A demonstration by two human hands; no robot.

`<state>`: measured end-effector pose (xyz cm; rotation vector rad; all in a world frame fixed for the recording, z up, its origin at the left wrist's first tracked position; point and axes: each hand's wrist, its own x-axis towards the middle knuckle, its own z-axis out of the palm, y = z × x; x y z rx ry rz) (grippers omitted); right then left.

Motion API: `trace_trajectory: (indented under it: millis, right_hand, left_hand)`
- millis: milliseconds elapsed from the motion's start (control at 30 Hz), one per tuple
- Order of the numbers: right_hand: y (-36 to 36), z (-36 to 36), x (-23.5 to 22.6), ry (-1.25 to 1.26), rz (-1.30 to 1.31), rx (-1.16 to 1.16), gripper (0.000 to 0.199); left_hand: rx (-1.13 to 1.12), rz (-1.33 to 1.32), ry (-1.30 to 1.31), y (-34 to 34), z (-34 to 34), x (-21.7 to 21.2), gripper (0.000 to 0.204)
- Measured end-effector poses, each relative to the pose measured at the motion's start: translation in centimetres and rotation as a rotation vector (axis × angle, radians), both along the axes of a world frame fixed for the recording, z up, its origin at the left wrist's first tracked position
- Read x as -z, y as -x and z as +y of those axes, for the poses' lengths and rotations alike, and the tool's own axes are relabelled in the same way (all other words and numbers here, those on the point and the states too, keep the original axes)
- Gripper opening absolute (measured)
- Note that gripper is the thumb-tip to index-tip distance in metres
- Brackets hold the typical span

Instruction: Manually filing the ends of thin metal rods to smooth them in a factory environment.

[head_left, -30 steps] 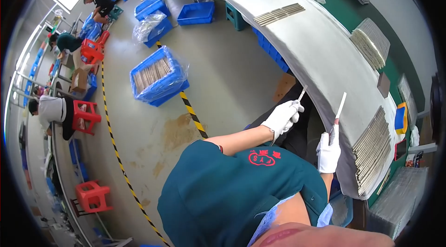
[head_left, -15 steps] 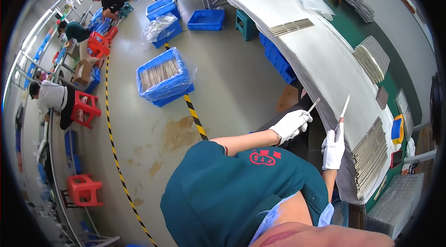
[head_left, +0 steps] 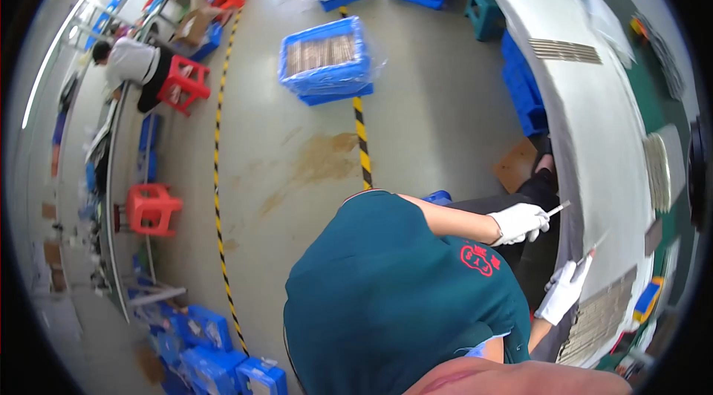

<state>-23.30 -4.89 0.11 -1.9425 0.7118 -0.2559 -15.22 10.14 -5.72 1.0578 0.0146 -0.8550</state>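
Step judged in hand: thin pale strips being handled at edge of long grey worktable, right of frame. Left hand, white-gloved, centre-right, closed around short strip pointing up-right. Right hand, gloved, lower right, raised, pinching second strip. Next move judged to call for careful alignment. Left forearm extended, elbow bent.
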Motion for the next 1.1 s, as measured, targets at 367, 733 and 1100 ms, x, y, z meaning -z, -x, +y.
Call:
trace_trajectory:
  millis: [367, 733, 1100]
  right_hand:
    - [-1.3, 0.3, 0.3, 0.099, 0.182, 0.003, 0.053]
    - [-1.5, 0.4, 0.2, 0.089, 0.299, 0.013, 0.054]
    - [0.9, -1.1, 2.6, 0.551, 0.168, -0.157, 0.050]
  left_hand:
    - [0.091, 0.123, -0.023, -0.5, 0.0, -0.6, 0.021]
    - [0.166, 0.156, -0.020, -0.9, -0.6, -0.2, 0.023]
    - [0.282, -0.659, -0.113, -3.0, -2.8, -0.3, 0.023]
